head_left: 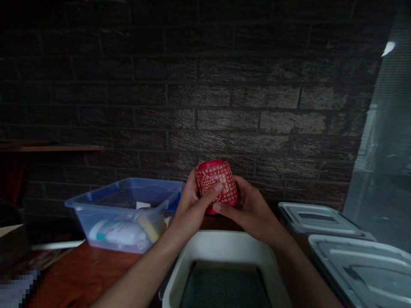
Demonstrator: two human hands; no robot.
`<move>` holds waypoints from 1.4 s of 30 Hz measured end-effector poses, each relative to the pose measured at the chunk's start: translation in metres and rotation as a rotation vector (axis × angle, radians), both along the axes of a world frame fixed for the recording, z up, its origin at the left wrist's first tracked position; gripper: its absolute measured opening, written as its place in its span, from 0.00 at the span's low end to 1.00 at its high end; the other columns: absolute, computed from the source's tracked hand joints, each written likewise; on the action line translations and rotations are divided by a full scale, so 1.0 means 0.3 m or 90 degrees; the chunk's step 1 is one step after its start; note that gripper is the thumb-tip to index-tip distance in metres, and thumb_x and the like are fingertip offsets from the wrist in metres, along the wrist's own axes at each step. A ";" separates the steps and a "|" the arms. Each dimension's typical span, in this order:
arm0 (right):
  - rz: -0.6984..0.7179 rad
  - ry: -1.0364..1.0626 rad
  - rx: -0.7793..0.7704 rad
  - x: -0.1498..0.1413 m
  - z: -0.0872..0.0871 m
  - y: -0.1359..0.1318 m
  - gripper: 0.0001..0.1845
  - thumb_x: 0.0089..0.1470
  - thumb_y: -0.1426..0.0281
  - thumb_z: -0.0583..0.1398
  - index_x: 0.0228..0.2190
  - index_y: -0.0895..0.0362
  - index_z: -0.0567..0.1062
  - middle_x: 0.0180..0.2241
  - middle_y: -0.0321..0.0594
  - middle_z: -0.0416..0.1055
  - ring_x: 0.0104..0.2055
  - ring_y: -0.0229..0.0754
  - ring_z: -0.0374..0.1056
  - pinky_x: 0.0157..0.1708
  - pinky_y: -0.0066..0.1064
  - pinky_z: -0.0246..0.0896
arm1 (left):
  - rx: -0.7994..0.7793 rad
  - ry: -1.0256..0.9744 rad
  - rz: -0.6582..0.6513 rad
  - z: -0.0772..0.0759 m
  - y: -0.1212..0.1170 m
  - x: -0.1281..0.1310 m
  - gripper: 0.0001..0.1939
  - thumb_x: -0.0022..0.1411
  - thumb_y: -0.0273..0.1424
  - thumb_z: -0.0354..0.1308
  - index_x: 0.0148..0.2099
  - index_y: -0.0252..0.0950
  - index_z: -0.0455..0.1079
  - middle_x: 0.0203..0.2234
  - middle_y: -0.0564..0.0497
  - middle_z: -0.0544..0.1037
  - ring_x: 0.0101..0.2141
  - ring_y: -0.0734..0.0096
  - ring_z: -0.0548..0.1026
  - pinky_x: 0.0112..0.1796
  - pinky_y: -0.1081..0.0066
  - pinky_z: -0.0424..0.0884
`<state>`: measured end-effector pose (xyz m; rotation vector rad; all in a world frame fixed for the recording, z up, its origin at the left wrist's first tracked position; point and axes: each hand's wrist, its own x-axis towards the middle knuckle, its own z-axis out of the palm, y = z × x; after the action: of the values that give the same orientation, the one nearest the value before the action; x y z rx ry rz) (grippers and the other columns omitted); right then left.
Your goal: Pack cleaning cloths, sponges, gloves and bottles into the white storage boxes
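Observation:
A red cylindrical container [205, 174] with gold printed characters is held up in front of me, slightly tilted. My left hand [192, 196] wraps its left side, with the thumb lying across the printed front. On the right, my right hand [252, 205] grips the lower right side, its thumb near the bottom edge. The fingers behind the container are hidden. Below both hands stands a white tub [221, 240] with a dark green textured thing [224, 284] inside it.
A translucent blue bin [120, 205] holding a white bottle [120, 231] stands left on the wooden table [77, 278]. Two grey-lidded boxes [321, 219] [369, 265] are at the right. A dark brick wall [212, 94] rises behind; a shelf [64, 148] juts in at left.

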<state>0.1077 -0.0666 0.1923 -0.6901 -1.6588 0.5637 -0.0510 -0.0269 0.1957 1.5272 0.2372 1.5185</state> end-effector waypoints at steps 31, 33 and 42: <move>-0.049 0.005 0.006 0.005 -0.005 0.008 0.31 0.49 0.59 0.73 0.53 0.51 0.75 0.46 0.42 0.80 0.46 0.48 0.76 0.48 0.41 0.72 | 0.021 0.000 0.152 -0.029 0.005 0.009 0.42 0.67 0.41 0.63 0.75 0.44 0.47 0.66 0.46 0.68 0.65 0.59 0.66 0.67 0.57 0.58; -0.068 -0.013 0.019 0.004 -0.005 0.004 0.34 0.47 0.59 0.74 0.54 0.51 0.73 0.46 0.42 0.80 0.44 0.48 0.76 0.45 0.39 0.73 | 0.030 -0.002 0.133 -0.022 0.001 0.016 0.48 0.62 0.39 0.69 0.75 0.43 0.44 0.60 0.44 0.74 0.57 0.60 0.75 0.61 0.58 0.68; 0.018 -0.021 0.002 -0.003 0.009 -0.021 0.30 0.58 0.59 0.68 0.59 0.49 0.71 0.49 0.40 0.78 0.45 0.46 0.76 0.43 0.36 0.75 | -0.055 -0.121 0.013 -0.008 0.028 0.001 0.40 0.53 0.33 0.73 0.64 0.40 0.60 0.50 0.47 0.78 0.45 0.61 0.80 0.47 0.63 0.77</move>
<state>0.1069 -0.0729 0.1948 -0.6769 -1.7027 0.5724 -0.0508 -0.0187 0.1932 1.3070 0.2054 1.6374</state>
